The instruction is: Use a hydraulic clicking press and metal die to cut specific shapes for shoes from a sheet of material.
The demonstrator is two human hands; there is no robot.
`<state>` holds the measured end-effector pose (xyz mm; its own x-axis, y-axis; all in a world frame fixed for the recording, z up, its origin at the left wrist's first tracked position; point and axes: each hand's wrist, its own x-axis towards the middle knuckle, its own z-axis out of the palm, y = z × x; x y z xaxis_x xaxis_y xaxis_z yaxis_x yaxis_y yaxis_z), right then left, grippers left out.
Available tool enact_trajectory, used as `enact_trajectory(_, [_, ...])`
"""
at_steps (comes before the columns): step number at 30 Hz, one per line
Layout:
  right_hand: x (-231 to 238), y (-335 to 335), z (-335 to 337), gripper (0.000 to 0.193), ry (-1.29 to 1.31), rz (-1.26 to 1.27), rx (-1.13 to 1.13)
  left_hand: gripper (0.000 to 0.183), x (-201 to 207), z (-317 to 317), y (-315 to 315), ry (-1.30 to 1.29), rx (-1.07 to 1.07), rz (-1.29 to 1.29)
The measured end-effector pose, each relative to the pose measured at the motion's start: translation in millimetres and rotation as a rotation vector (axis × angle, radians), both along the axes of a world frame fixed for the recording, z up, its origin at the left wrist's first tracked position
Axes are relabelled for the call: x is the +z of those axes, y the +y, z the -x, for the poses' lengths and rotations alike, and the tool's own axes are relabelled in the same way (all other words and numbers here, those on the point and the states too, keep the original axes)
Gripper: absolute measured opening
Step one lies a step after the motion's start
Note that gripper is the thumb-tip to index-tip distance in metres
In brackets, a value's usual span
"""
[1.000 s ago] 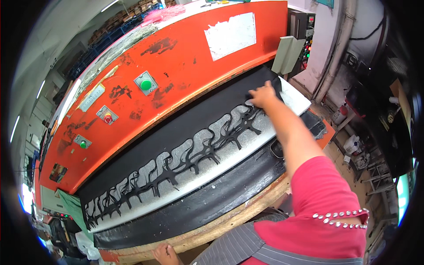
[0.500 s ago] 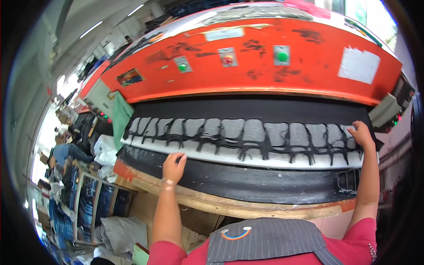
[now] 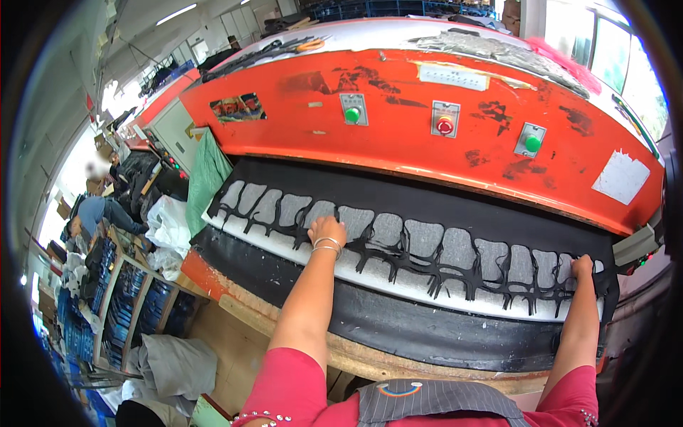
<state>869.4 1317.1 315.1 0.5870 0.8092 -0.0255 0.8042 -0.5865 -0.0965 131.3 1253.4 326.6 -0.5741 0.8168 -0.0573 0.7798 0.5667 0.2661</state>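
Note:
A long black cut-out sheet [image 3: 393, 267], with thin strands hanging at its near edge, lies across a white board [image 3: 284, 248]. Through its openings show rows of grey rounded panels [image 3: 424, 238]. My left hand [image 3: 327, 231], a bracelet at its wrist, is curled down on the sheet left of the middle, fingers closed at the strip; the fingertips are partly hidden. At the far right end my right hand [image 3: 583, 266] pinches the sheet's edge beside the last panels. Black material [image 3: 427, 196] spreads behind the row, under the machine.
An orange-red press machine [image 3: 299, 135] spans the back, with green buttons [image 3: 352, 114] and a red one [image 3: 445, 126]. A wooden beam [image 3: 370, 361] edges the black bed [image 3: 398, 324]. At left are a green cloth [image 3: 208, 174], shelves of blue items [image 3: 149, 306] and a bent-over person [image 3: 107, 213].
My left hand has moved forward from above the bed's front onto the cut-out sheet. My right hand has closed at the sheet's right end. The view has shifted and tilted.

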Motion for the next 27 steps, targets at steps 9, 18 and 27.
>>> enact_trajectory(9, [-28, 6, -8, 0.054, 0.143, -0.236, 0.105, 0.037, -4, 45, -28, -0.268, -0.055, -0.035])
enact_trajectory(18, [10, -77, 40, 0.041, 0.003, -0.051, 0.129, 0.031, 2, 27, -91, -0.170, -0.132, 0.066])
enact_trajectory(27, [22, -163, 43, 0.045, -0.121, 0.078, 0.066, 0.031, 6, 10, -143, -0.080, -0.185, 0.141])
